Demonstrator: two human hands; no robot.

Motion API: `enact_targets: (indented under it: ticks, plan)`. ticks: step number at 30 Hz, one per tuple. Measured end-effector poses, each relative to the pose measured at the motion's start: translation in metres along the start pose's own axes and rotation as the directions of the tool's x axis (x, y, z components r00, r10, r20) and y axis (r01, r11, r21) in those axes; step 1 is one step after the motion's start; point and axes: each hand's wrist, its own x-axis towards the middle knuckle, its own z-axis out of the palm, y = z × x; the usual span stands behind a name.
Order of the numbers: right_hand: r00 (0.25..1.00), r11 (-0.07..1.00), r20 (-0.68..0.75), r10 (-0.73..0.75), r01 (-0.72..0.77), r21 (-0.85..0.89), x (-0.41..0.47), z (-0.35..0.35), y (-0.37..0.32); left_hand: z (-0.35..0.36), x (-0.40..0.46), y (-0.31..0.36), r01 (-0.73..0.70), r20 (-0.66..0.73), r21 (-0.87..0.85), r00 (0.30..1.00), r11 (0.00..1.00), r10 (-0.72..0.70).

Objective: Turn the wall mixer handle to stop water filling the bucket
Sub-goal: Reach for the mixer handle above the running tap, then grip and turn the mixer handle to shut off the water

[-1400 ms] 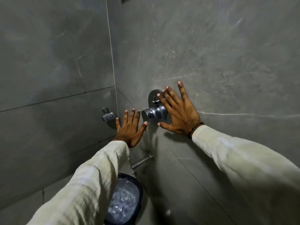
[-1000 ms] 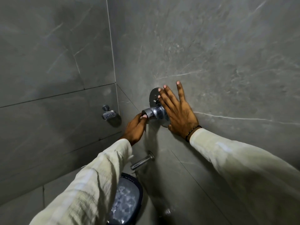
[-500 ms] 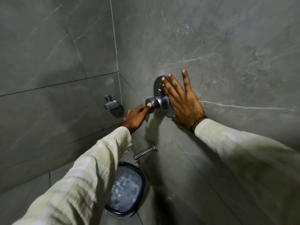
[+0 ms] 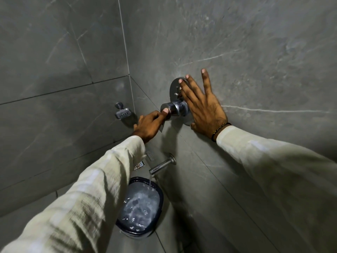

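A: Step in hand? Quick.
B: Shutting off the water. Left hand (image 4: 149,125) is curled narrow on the wall mixer handle (image 4: 172,109), thumb pressed on the chrome knob's front end, other fingers folded under it. Whether they wrap the lever below, can't tell.
A: Water off yet?
B: No. A thin stream falls from the spout (image 4: 161,165) into the bucket (image 4: 140,207), which stands on the floor against the right wall, straight under the spout. Surface is churned, looks nearly full.
A: How to do it well?
B: My call: get a firmer wrap on the knob, thumb alone may slip on wet chrome. Turn steadily, watch the stream, stop once it dies. Don't yank.
A: Arm pose, left?
B: Reaches up and forward from the bottom left, cream sleeve, wrist bent slightly toward the right wall.
A: Right side?
B: Right hand (image 4: 202,105) is spread wide and flat on the right wall, holding nothing, fingers fanned upward, some lying across the round mixer plate (image 4: 174,86). Dark wrist band at the cuff. Looks like a brace; arm comes in from the right edge.
A: Anything else?
B: Soap dish (image 4: 123,113) on the left wall near the corner. Not involved.
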Motion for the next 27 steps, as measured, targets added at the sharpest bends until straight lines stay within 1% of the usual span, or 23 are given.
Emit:
enact_targets:
  ticks: [6,11,16,24,27]
  plan:
    - [1.0,1.0,0.0,-0.001,0.001,-0.005,0.001,0.0,0.0,-0.001,0.0,0.002,-0.007,0.005,0.014,1.0,1.0,0.007]
    - [1.0,1.0,-0.004,0.004,-0.004,-0.008,0.002,0.001,0.0,-0.001,0.002,0.004,-0.073,-0.042,0.128,0.996,0.989,0.078]
    - [1.0,1.0,-0.002,0.009,-0.009,-0.006,0.001,0.001,0.0,0.0,0.0,0.003,-0.095,-0.032,0.116,0.995,0.989,0.1]
    - [1.0,1.0,0.016,0.007,-0.007,-0.002,0.001,-0.002,0.001,-0.011,0.001,0.011,-0.096,0.058,0.168,0.994,0.981,0.088]
    - [1.0,1.0,0.023,0.001,-0.001,-0.002,0.0,-0.003,0.001,-0.012,0.001,0.011,-0.097,0.08,0.164,0.993,0.982,0.085]
